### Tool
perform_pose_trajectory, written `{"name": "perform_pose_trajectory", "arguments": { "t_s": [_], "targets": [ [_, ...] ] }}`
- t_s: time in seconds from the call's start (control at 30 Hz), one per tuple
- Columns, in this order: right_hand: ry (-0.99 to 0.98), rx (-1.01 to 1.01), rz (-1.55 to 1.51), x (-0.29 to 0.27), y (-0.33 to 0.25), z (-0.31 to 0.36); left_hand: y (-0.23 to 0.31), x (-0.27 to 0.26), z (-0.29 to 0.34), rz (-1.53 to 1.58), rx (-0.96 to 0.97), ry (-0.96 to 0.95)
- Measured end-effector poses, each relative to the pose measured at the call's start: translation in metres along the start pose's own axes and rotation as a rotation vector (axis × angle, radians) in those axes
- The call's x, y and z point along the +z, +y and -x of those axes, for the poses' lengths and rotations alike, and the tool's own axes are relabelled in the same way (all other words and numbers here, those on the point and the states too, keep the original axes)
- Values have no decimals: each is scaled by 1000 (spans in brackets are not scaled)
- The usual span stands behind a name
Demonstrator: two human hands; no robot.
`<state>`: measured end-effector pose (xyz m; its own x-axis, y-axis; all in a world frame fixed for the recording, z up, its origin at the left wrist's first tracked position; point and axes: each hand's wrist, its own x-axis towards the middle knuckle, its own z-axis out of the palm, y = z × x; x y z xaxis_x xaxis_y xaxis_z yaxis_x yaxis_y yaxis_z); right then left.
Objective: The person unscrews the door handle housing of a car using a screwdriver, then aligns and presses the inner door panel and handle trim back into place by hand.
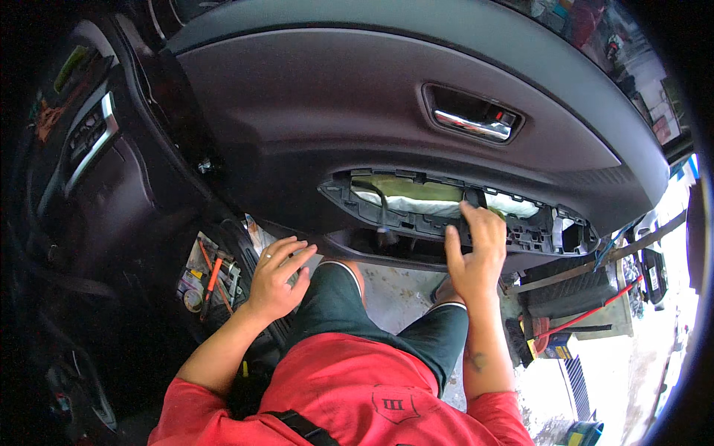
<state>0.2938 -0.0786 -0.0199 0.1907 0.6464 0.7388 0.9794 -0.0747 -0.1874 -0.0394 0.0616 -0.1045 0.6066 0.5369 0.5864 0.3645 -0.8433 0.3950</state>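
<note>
Overlapping notched plastic frame (428, 224): right hand (480, 256), grip apart | left hand (277, 282), grip apart | smooth, curved door panel (297, 89)

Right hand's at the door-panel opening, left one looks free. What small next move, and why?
Probably bring the left hand over to steady the dark connector: it seems to hang loose on a cable across the black frame's lower edge, and the left hand looks empty, while the right hand is already at that frame.
</note>
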Motion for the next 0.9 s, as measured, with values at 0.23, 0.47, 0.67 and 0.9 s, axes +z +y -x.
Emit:
{"name": "perform_pose_trajectory", "arguments": {
  "t_s": [0.23,0.47,0.67,0.9],
  "targets": [
    [-126,-113,109,21,0,23,-24,-10,39,-27,-96,-134],
    [-20,-234,260,30,27,39,-136,-114,124,-274,-690,-703],
    [4,-238,332,37,31,44,-172,-240,265,-563,-1298,-650],
    [70,-261,368,48,39,41,-254,-174,428,97,-1573,-573]
  ]
}}
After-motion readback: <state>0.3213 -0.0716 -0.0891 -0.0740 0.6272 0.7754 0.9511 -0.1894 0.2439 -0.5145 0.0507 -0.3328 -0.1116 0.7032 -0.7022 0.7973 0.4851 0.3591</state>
